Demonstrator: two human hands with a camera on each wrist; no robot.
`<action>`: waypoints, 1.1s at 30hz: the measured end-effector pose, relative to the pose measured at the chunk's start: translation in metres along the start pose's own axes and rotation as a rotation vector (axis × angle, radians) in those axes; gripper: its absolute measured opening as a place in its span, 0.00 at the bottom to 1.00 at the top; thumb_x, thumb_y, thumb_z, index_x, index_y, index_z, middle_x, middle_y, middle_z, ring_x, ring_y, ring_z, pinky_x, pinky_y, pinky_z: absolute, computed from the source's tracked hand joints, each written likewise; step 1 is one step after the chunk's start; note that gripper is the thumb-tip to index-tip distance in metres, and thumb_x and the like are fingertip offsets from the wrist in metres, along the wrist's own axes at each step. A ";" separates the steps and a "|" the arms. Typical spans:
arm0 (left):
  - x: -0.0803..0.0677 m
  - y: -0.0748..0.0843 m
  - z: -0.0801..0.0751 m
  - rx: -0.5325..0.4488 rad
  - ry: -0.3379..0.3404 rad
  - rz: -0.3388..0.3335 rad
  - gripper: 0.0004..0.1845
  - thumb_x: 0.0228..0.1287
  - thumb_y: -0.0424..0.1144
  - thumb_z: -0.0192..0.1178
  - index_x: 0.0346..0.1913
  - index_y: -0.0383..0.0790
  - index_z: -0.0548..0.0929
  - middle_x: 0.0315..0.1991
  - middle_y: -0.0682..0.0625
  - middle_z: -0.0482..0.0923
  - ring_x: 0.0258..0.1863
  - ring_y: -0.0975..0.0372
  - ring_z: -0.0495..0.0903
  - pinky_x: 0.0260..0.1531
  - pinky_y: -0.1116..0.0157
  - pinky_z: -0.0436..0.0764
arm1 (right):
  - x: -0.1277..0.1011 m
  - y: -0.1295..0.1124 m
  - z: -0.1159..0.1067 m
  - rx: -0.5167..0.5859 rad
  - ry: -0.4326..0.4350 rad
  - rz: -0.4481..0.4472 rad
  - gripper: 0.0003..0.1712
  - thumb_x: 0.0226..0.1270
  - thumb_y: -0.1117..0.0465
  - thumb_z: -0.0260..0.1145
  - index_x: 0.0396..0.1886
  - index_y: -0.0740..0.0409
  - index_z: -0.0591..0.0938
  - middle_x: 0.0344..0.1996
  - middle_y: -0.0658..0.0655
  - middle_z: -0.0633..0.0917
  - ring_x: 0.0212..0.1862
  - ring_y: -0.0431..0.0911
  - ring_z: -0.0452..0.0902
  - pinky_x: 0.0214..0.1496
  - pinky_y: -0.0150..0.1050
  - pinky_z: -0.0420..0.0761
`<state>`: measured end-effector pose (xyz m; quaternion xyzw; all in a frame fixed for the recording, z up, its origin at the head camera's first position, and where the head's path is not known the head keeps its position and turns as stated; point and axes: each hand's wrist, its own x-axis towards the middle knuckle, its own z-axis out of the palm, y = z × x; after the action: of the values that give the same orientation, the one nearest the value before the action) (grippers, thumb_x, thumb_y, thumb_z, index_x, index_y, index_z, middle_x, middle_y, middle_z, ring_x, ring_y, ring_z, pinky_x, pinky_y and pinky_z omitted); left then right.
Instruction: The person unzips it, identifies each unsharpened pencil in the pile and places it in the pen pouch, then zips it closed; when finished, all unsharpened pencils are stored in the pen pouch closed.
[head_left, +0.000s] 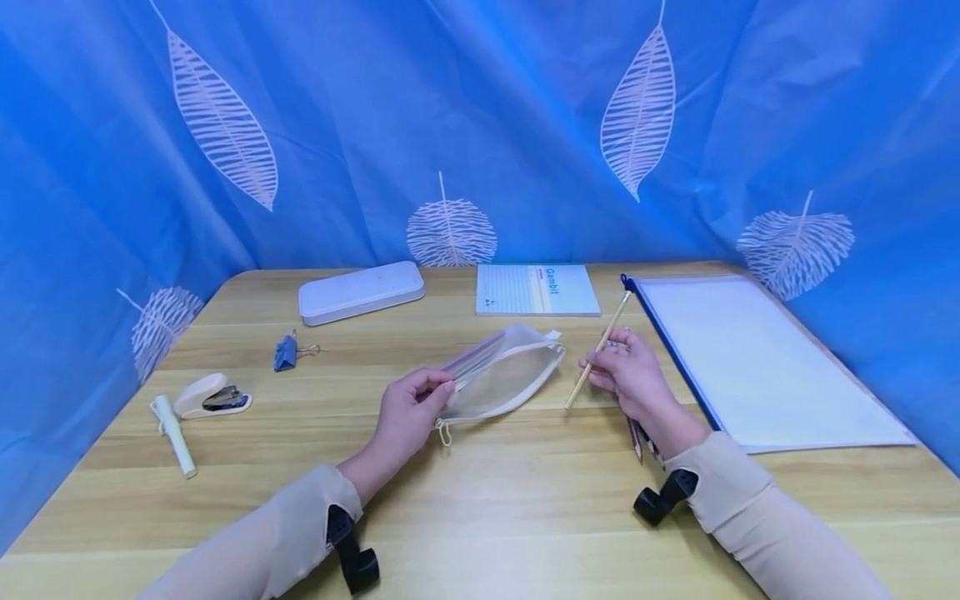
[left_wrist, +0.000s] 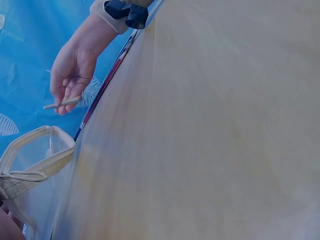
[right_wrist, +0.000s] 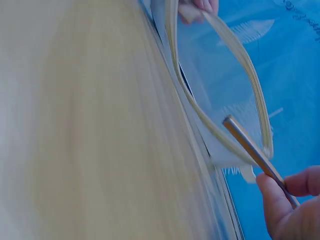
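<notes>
My left hand (head_left: pixel 408 410) pinches the near left edge of a translucent zip pouch (head_left: pixel 501 385). The pouch lies tilted with its mouth spread wide, and a cord loop hangs from its zip. Between the thumb and fingers of my right hand (head_left: pixel 636 377) is a slim gold-coloured pencil (right_wrist: pixel 247 145), held slanting just right of the pouch. In the right wrist view one end of it overlaps the pouch's rim. Several dark pencils (head_left: pixel 636 440) lie on the table below the right hand, partly hidden by it.
A large white zip folder (head_left: pixel 765 358) with a blue edge lies at right. Along the back are a white pencil case (head_left: pixel 362 293) and a notebook (head_left: pixel 537 290). A blue binder clip (head_left: pixel 286 353), a stapler (head_left: pixel 202 397) and a pale green pen (head_left: pixel 174 437) lie at left.
</notes>
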<state>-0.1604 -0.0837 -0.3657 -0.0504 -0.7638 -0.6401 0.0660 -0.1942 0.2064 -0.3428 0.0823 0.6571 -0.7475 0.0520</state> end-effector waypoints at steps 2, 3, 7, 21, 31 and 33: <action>0.001 0.001 0.001 0.000 0.000 0.000 0.04 0.56 0.26 0.61 0.34 0.31 0.84 0.24 0.42 0.79 0.20 0.67 0.72 0.19 0.75 0.73 | -0.004 0.000 0.008 0.051 0.025 -0.004 0.24 0.61 0.75 0.55 0.55 0.62 0.57 0.27 0.49 0.78 0.32 0.39 0.82 0.32 0.28 0.81; 0.001 0.001 0.001 -0.003 -0.001 0.002 0.04 0.56 0.26 0.61 0.34 0.31 0.83 0.25 0.42 0.79 0.20 0.67 0.73 0.19 0.75 0.73 | -0.006 0.001 0.013 0.071 0.032 -0.007 0.23 0.62 0.75 0.55 0.53 0.60 0.58 0.28 0.49 0.78 0.32 0.40 0.82 0.33 0.28 0.81; 0.003 0.004 0.005 -0.022 -0.005 0.009 0.04 0.56 0.26 0.61 0.35 0.30 0.83 0.25 0.42 0.80 0.21 0.67 0.73 0.20 0.74 0.75 | -0.011 0.006 0.031 0.154 0.064 -0.015 0.20 0.62 0.76 0.54 0.48 0.57 0.59 0.33 0.52 0.75 0.33 0.41 0.80 0.41 0.32 0.81; 0.002 0.004 0.018 -0.060 -0.060 0.077 0.04 0.56 0.25 0.60 0.35 0.29 0.82 0.27 0.40 0.79 0.20 0.68 0.72 0.21 0.75 0.74 | -0.016 0.028 0.079 0.257 0.048 0.031 0.16 0.66 0.74 0.52 0.49 0.62 0.60 0.31 0.53 0.78 0.28 0.39 0.79 0.39 0.32 0.82; 0.005 0.007 0.025 -0.058 -0.040 0.083 0.05 0.57 0.26 0.60 0.36 0.30 0.82 0.29 0.39 0.80 0.21 0.67 0.74 0.21 0.75 0.76 | -0.019 0.033 0.094 0.232 -0.035 0.095 0.11 0.66 0.72 0.53 0.46 0.66 0.63 0.24 0.54 0.82 0.28 0.41 0.82 0.39 0.34 0.82; 0.006 0.006 0.025 -0.071 -0.033 0.077 0.05 0.57 0.26 0.60 0.37 0.29 0.82 0.29 0.38 0.81 0.21 0.67 0.74 0.20 0.75 0.75 | -0.019 0.034 0.097 0.222 -0.035 0.105 0.11 0.66 0.72 0.54 0.45 0.67 0.64 0.24 0.55 0.81 0.28 0.42 0.82 0.39 0.34 0.82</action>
<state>-0.1660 -0.0577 -0.3629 -0.0929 -0.7391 -0.6629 0.0761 -0.1746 0.1055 -0.3609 0.1086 0.5641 -0.8133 0.0930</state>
